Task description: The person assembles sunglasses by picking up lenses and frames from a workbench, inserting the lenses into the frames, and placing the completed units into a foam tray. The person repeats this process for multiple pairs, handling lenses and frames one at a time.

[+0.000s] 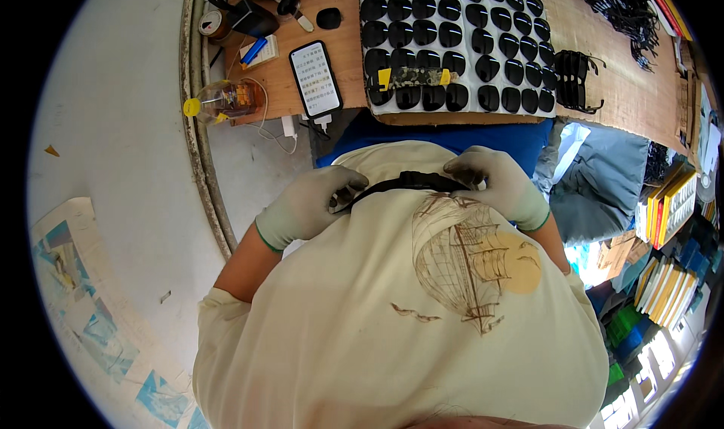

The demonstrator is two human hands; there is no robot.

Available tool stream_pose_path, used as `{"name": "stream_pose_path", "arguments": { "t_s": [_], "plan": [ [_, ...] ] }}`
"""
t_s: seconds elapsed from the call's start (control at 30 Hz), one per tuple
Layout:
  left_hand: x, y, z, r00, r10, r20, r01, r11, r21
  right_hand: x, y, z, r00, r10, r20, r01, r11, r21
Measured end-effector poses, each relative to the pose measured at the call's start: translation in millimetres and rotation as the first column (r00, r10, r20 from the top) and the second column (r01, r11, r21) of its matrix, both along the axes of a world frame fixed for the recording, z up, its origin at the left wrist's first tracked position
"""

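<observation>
Both of my hands wear light gloves with dark fingertips and are held at my waist. Between them runs a curved black band (411, 181), too dark to tell its exact kind. My left hand (309, 203) has its fingers curled at the band's left end. At the other end, my right hand (498, 184) is bent round in the same way, its fingertips partly hidden. Just beyond, a board (464, 44) on the bench carries rows of dark sunglass lenses (424, 33), with a camouflage-patterned strip (415, 77) lying across some of them.
Left of the board lie a lit phone (317, 78), a loose dark lens (329, 18) and a yellow-capped bottle (234, 99) by a white cable. Stacked black glasses frames (571, 82) are on the right. A grey bag (603, 180) and yellow-edged stacks (667, 210) stand lower right.
</observation>
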State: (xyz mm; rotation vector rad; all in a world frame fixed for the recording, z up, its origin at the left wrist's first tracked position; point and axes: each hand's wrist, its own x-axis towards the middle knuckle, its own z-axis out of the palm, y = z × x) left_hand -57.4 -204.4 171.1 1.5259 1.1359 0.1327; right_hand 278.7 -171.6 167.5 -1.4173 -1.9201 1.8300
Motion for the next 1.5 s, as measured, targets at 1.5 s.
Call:
{"name": "stream_pose_path", "arguments": {
  "t_s": [1.5],
  "plan": [
    [36.1, 19.8, -150.8, 0.992, 0.079, -0.094, -0.081, 0.997, -0.012, 43.0, -28.5, -113.4, 0.881, 0.047, 0.470, -0.191, 0.946, 0.263]
  ]
}}
